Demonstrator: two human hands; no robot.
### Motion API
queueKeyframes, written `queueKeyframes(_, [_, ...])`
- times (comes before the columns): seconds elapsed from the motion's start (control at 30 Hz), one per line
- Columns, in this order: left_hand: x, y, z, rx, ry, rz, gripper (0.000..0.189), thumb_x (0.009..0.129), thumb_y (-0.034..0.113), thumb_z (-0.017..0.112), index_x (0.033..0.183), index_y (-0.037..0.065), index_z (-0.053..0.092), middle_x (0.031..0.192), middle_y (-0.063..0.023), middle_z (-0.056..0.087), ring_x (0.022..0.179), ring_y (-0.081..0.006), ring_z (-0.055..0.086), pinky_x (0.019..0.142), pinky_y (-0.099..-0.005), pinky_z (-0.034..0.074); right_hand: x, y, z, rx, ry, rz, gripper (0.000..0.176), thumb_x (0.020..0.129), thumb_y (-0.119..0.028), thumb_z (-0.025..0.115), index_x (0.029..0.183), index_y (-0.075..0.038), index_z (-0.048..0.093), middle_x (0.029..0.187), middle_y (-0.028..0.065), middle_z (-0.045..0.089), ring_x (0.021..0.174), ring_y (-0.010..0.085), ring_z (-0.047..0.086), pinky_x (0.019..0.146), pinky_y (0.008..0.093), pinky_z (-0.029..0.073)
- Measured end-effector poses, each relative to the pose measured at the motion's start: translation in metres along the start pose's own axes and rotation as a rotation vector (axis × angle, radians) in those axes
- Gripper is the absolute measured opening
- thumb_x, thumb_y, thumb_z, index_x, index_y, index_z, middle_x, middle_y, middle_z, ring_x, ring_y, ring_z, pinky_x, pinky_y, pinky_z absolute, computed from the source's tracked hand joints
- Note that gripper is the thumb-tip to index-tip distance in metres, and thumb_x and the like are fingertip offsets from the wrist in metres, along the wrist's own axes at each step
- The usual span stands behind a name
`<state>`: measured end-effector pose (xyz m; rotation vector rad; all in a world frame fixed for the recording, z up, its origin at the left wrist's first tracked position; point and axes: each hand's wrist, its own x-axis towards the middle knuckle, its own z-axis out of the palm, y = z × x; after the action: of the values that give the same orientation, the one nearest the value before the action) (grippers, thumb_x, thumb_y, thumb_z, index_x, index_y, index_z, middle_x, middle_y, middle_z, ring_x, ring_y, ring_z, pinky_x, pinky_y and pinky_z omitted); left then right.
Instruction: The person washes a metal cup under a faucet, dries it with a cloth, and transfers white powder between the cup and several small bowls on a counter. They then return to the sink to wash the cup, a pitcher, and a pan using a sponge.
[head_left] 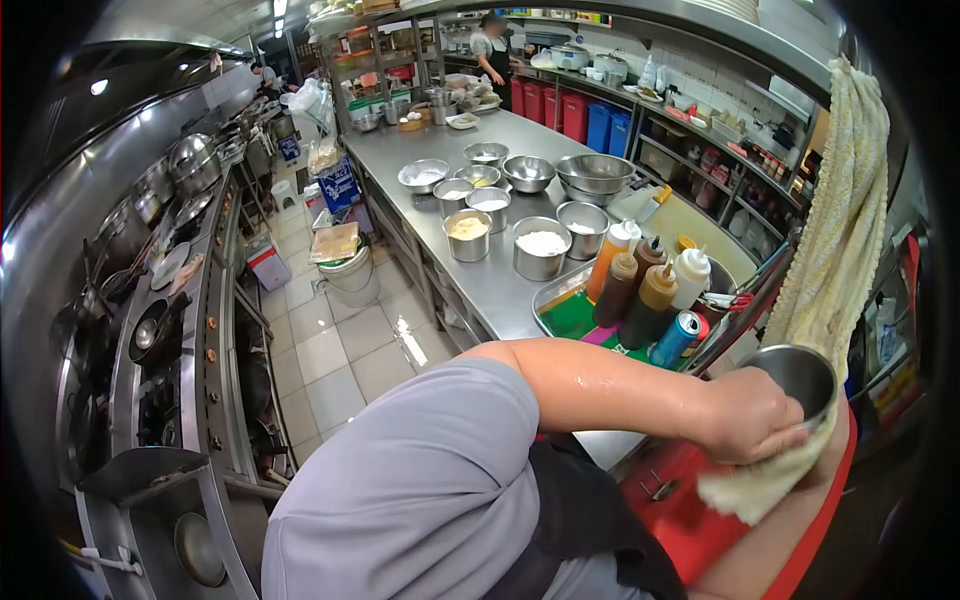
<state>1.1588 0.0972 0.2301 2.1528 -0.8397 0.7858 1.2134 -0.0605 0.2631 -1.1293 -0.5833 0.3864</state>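
My left hand [755,412] is closed at the rim of a deep round metal pot [808,372], low on the right. A long cream towel [838,200] hangs from above and runs down behind the pot. Its lower end [755,485] is smeared by motion below my fist. My right forearm [790,535] rises from the lower right towards the pot and towel, which hide that hand. Beside my left forearm stand several squeeze bottles [645,310] and a blue drink can [674,340].
Metal bowls [528,174] and containers of white powder [540,243] stand on the long steel counter [385,150]. A stove [200,330] with pans lines the left. A lidded bucket [350,278] is on the tiled floor. Another person [492,55] stands at the back.
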Motion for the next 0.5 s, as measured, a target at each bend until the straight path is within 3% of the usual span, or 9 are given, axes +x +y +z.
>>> queueKeyframes(0.07, [0.003,-0.004,0.002,-0.023,-0.026,0.078,0.036,0.097,0.032,0.051,0.074,0.005,0.057,0.061,-0.019,0.058,0.06,-0.0436,0.058,0.058,-0.0507,0.048,-0.006,0.008,0.019,0.25,-0.046,-0.03,0.034,0.104,-0.026,0.038,0.112,0.0,0.059,0.104,0.0119,0.063,0.098,0.0226,0.062,0.085,0.0375,0.048])
queueKeyframes(0.1, [0.003,-0.004,0.002,-0.036,-0.039,0.117,0.036,0.097,0.032,0.052,0.074,0.005,0.057,0.061,-0.019,0.058,0.06,-0.0435,0.059,0.058,-0.0506,0.048,-0.006,0.015,0.016,0.274,-0.065,-0.071,0.034,0.104,-0.026,0.038,0.111,0.0,0.059,0.103,0.0125,0.063,0.097,0.0237,0.062,0.085,0.0381,0.048])
queueKeyframes(0.17, [0.006,-0.007,-0.003,-0.009,-0.034,-0.009,0.036,0.096,0.031,0.053,0.074,0.003,0.059,0.065,-0.02,0.06,0.065,-0.0436,0.06,0.062,-0.0504,0.049,0.0,0.026,-0.004,0.137,-0.046,-0.169,0.032,0.104,-0.025,0.039,0.109,0.001,0.059,0.101,0.0137,0.063,0.096,0.0258,0.063,0.084,0.0393,0.048])
queueKeyframes(0.3, [0.018,-0.046,0.02,-0.149,0.193,-0.282,0.034,0.098,0.026,0.051,0.078,0.0,0.063,0.072,-0.0235,0.063,0.073,-0.0449,0.06,0.066,-0.0488,0.048,0.022,0.041,-0.043,-1.073,0.157,-0.326,0.03,0.103,-0.023,0.041,0.105,0.002,0.058,0.097,0.016,0.062,0.093,0.03,0.063,0.083,0.0416,0.049])
queueKeyframes(0.33, [0.023,-0.055,0.023,-0.227,0.271,-0.365,0.034,0.098,0.026,0.051,0.079,0.0,0.063,0.073,-0.0239,0.063,0.073,-0.045,0.06,0.066,-0.048,0.048,0.028,0.051,-0.044,-1.413,0.181,-0.469,0.028,0.101,-0.02,0.044,0.111,0.003,0.058,0.103,0.0207,0.061,0.099,0.0367,0.061,0.087,0.0423,0.048])
queueKeyframes(0.37, [0.027,-0.056,0.019,-0.303,0.344,-0.447,0.034,0.099,0.025,0.05,0.08,0.0,0.063,0.073,-0.0242,0.062,0.073,-0.0452,0.059,0.066,-0.0472,0.048,0.029,0.053,-0.033,-1.454,0.21,-0.654,0.029,0.101,-0.02,0.045,0.114,0.003,0.058,0.107,0.0208,0.061,0.102,0.0366,0.061,0.088,0.0429,0.048])
queueKeyframes(0.43, [0.024,-0.045,0.007,-0.289,0.335,-0.33,0.035,0.1,0.024,0.05,0.077,-0.001,0.059,0.068,-0.0233,0.059,0.066,-0.0427,0.057,0.063,-0.0456,0.045,0.027,0.056,-0.007,-1.516,0.268,-1.027,0.032,0.101,-0.019,0.047,0.119,0.004,0.058,0.115,0.0211,0.061,0.107,0.0365,0.06,0.09,0.0442,0.048])
queueKeyframes(0.5, [0.019,-0.028,-0.007,-0.179,0.297,-0.195,0.036,0.1,0.025,0.051,0.075,-0.001,0.056,0.066,-0.0232,0.056,0.063,-0.0416,0.055,0.062,-0.0457,0.044,0.027,0.049,-0.034,-0.717,0.134,-0.789,0.038,0.102,-0.024,0.046,0.131,0.001,0.051,0.126,0.0187,0.057,0.114,0.0339,0.058,0.095,0.0447,0.048])
